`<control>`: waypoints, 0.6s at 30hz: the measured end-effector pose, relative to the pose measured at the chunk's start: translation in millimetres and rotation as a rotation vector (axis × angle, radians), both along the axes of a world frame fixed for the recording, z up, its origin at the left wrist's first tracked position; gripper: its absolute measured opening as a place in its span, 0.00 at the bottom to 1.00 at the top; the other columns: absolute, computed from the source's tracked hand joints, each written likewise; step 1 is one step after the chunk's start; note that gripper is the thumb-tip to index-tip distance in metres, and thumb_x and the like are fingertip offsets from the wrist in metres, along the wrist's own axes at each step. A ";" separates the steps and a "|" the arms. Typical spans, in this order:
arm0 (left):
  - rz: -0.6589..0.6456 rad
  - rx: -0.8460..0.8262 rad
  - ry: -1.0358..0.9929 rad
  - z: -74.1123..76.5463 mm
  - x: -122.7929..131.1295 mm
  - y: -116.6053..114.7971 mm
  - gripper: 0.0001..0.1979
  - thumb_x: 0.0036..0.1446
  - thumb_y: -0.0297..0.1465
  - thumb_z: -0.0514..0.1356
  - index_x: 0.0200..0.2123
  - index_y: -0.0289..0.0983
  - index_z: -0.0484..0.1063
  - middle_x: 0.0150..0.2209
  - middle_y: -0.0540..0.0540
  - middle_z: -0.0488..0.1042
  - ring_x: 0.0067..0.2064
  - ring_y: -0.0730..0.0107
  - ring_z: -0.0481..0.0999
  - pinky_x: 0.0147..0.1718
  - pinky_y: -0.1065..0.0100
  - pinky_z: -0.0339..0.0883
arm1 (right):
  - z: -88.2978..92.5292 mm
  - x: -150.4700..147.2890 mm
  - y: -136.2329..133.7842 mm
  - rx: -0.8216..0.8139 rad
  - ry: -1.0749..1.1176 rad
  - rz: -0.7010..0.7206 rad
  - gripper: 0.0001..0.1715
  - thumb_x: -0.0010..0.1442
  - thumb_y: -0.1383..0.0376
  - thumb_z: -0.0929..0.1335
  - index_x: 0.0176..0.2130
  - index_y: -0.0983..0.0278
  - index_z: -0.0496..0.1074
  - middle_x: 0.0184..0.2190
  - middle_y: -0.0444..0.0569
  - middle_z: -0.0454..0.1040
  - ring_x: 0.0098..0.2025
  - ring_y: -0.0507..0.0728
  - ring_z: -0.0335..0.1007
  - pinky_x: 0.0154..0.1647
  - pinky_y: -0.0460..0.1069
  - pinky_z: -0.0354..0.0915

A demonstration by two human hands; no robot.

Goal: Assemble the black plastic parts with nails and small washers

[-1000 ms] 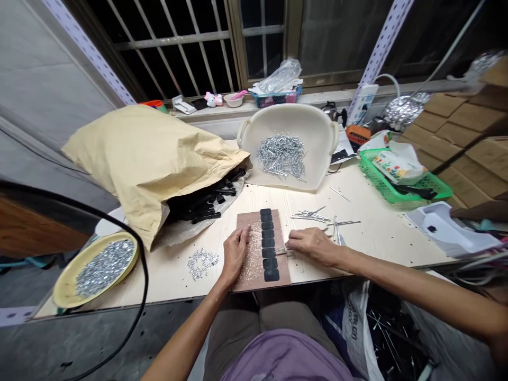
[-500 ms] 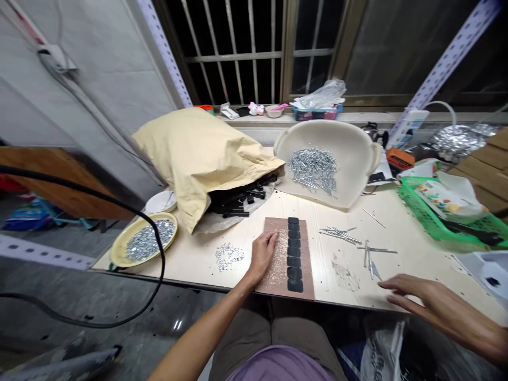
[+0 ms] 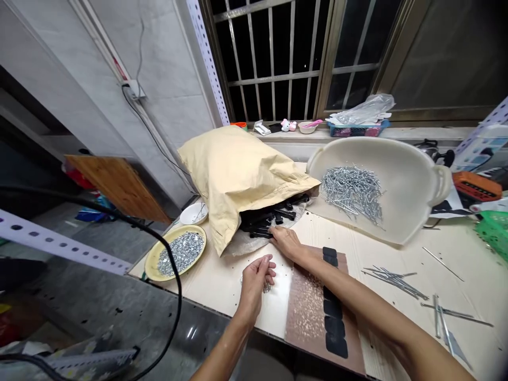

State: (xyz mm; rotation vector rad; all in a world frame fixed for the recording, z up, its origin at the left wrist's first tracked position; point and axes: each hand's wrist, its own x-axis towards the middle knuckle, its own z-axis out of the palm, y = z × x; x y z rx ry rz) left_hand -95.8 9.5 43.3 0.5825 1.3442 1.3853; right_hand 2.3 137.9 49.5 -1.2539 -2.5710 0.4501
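My right hand reaches across to the mouth of the cream cloth bag. Its fingertips pinch at the end of one of the black plastic parts spilling out there. Close by, my left hand hovers over a small pile of shiny metal bits, which it partly covers. Its fingers are curled in with thumb and forefinger together; whatever they hold is too small to make out. Under my right forearm lies a brown board bearing a row of black pads, some hidden by the arm.
A yellow dish of small metal pieces and a white bowl stand at left. Behind sits a large off-white basin holding metal pins. Loose pins lie at right. A black cable hangs in front of the table's left side.
My right hand has moved from the table's right side to the bag's mouth. My left hand has left the brown board for the pile of metal bits. The view has turned left.
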 end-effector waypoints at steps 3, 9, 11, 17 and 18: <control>0.063 -0.007 -0.130 1.1 -7.7 13.1 0.23 0.45 0.42 0.66 0.40 0.31 0.73 0.34 0.41 0.75 0.31 0.71 0.74 0.30 0.71 0.68 | -3.2 0.9 -4.4 -0.003 0.033 0.020 0.09 0.61 0.67 0.63 0.43 0.65 0.68 0.39 0.51 0.72 0.39 0.55 0.69 0.38 0.47 0.60; 0.026 0.118 -0.157 1.1 -9.0 36.5 0.22 0.50 0.44 0.63 0.42 0.33 0.72 0.40 0.39 0.76 0.42 0.64 0.75 0.42 0.65 0.65 | 6.8 15.4 -17.6 -0.118 0.380 0.249 0.13 0.65 0.62 0.60 0.36 0.64 0.71 0.33 0.46 0.73 0.35 0.52 0.68 0.37 0.45 0.60; 0.153 0.142 -0.099 0.5 -11.0 40.7 0.21 0.50 0.44 0.62 0.41 0.34 0.71 0.38 0.42 0.76 0.40 0.67 0.74 0.43 0.65 0.65 | 6.5 9.7 -7.3 -0.097 0.337 0.193 0.16 0.66 0.62 0.59 0.35 0.64 0.72 0.32 0.47 0.72 0.35 0.51 0.68 0.37 0.45 0.60; 0.199 0.111 -0.126 6.6 -21.4 35.5 0.21 0.49 0.41 0.65 0.41 0.33 0.68 0.15 0.61 0.57 0.18 0.82 0.60 0.36 0.66 0.70 | -7.6 -21.0 23.1 0.010 0.036 0.018 0.10 0.62 0.68 0.63 0.44 0.64 0.69 0.42 0.52 0.69 0.41 0.55 0.68 0.37 0.47 0.60; 0.187 0.094 -0.135 7.5 -22.7 34.5 0.22 0.48 0.41 0.65 0.42 0.33 0.68 0.15 0.62 0.56 0.18 0.82 0.60 0.34 0.66 0.70 | -9.1 -23.9 23.6 0.012 0.029 0.014 0.10 0.61 0.69 0.63 0.42 0.65 0.69 0.43 0.52 0.69 0.41 0.56 0.68 0.37 0.47 0.60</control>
